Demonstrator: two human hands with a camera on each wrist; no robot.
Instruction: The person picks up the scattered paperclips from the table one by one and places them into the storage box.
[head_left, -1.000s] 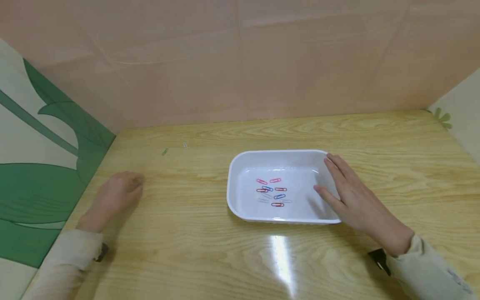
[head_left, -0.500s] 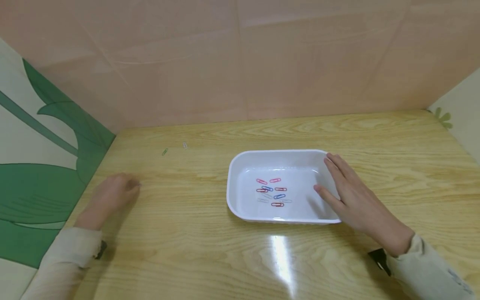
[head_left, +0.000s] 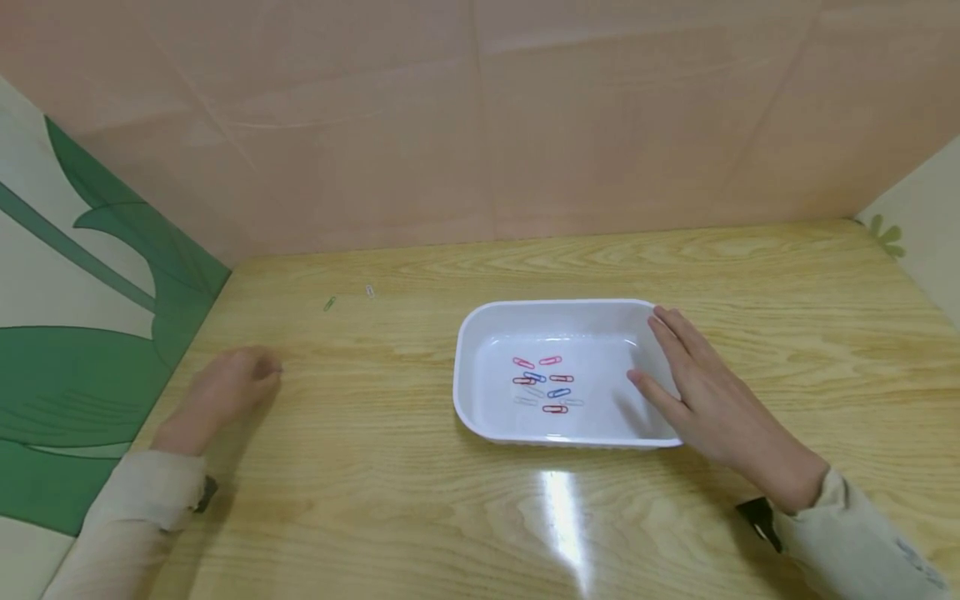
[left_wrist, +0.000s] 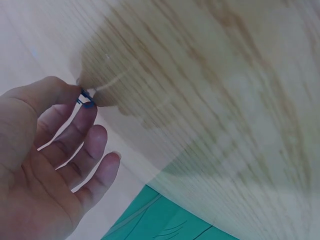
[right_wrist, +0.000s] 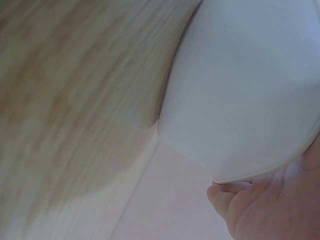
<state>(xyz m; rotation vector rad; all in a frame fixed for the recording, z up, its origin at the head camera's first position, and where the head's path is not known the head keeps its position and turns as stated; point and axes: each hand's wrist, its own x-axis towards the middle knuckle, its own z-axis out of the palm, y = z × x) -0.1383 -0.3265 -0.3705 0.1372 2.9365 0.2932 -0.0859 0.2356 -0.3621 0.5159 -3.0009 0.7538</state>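
My left hand (head_left: 225,392) is at the left side of the table. In the left wrist view its thumb and a fingertip pinch a small blue paper clip (left_wrist: 87,99), while the other fingers are loosely bent. In the head view that clip is mostly hidden. A white rectangular dish (head_left: 600,315) stands right of centre with several red, pink, blue and pale paper clips (head_left: 559,392) on its bottom. My right hand (head_left: 712,408) rests along the dish's right rim, fingers extended and thumb reaching over the inside. From the right wrist, its fingertips show right at the rim.
A green paper clip (head_left: 330,303) and a white paper clip (head_left: 370,291) lie on the wooden table (head_left: 375,500) at the back left. A pink covering (head_left: 480,125) rises behind the table. A panel with green leaf shapes (head_left: 67,375) borders the left edge.
My left hand has shifted very slightly down in the head view since a second ago and is now nearly still. My right hand, the dish and the clips in it have not moved.
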